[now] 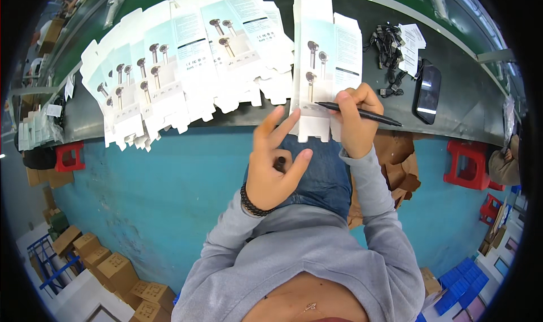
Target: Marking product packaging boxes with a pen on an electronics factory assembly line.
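Observation:
Pinched in my right hand (360, 120) is a black marker (378, 117), its tip at the lower part of a flat unfolded earphone box (321, 87). That box lies in front of me, white and pale green with earphones printed on it. My left hand (275, 166) hovers by the box's lower left edge, thumb and forefinger stretched out. Its curled lower fingers hold a small dark cylinder, which looks like the marker cap (279, 163). To the left, many more flat boxes (195, 56) overlap in a fanned spread.
On the dark table (447, 101) to the right lie bundled black cables (389, 47), white paper slips (410, 53) and a black phone (427, 93). Red stools (467, 166) stand on the blue-green floor, with cartons (116, 271) at the lower left. Crumpled brown paper (399, 163) lies below the table.

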Tool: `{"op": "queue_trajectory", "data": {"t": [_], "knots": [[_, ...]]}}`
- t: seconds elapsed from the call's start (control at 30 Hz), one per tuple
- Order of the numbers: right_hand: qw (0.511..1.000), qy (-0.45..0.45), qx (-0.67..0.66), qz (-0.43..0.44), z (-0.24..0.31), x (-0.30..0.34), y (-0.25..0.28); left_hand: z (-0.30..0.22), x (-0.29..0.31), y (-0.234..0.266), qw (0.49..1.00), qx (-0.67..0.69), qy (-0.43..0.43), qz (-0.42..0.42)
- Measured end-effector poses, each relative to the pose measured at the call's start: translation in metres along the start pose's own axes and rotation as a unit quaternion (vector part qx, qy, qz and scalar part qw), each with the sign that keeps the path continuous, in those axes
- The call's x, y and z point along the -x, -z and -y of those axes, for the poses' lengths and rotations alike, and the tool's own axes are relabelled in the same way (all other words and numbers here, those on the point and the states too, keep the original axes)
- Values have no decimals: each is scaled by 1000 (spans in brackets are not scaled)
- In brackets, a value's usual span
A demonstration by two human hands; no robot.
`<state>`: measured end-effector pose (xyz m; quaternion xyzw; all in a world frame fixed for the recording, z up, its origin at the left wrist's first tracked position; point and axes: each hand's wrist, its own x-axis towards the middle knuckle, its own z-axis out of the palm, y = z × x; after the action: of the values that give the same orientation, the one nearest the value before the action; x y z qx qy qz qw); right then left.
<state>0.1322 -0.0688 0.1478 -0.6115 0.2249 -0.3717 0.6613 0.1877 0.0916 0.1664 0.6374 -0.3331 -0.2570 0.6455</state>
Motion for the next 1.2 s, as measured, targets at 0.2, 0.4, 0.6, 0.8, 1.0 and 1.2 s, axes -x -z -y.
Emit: {"op": "queue_trajectory", "data": {"t": [0.2,0.4,0.6,0.8,1.0,1.2], "knots": [[993,-1,-116,-29,5,4,6,-1,-6,-18,963,231,140,-13],[988,68,-106,-85,19,-3,7,-12,-8,-1,969,222,65,-84],[982,170,-15,-84,3,-3,4,-36,-20,57,957,169,-35,-232],[973,97,208,26,-7,-7,-14,-28,-21,99,922,-39,-84,-375],[958,98,262,61,-12,-9,-15,-12,-7,80,888,-234,-103,-383],[953,101,276,77,-8,-10,-18,-2,-18,25,992,-88,52,-75]]}}
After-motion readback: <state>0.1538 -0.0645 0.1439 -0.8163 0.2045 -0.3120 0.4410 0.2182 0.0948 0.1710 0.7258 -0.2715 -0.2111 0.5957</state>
